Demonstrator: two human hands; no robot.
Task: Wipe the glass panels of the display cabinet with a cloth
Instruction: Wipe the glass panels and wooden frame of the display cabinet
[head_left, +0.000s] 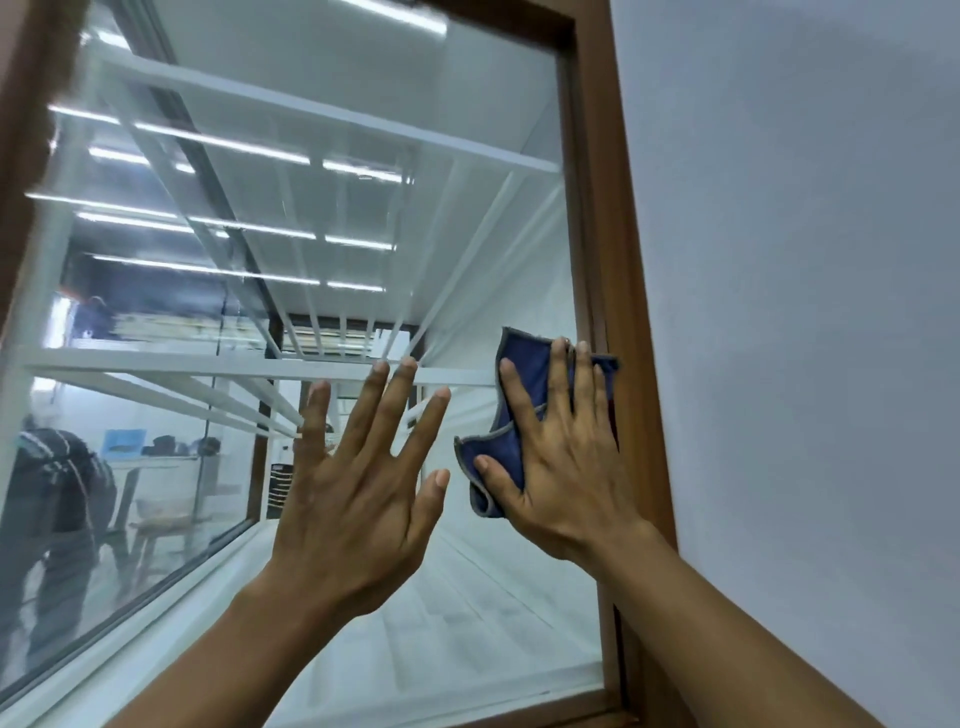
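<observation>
Pale grey wall (805, 260) flanking a brown wooden-framed display cabinet (597, 208); clear glass panel (311, 130) reflecting ceiling lights. Right hand (561, 452), fingers spread flat, is pressing a dark blue grey-edged cloth (514, 395) against the panel's right edge. Left hand (358, 493), fingers splayed, is seemingly resting on the glass beside it.
</observation>
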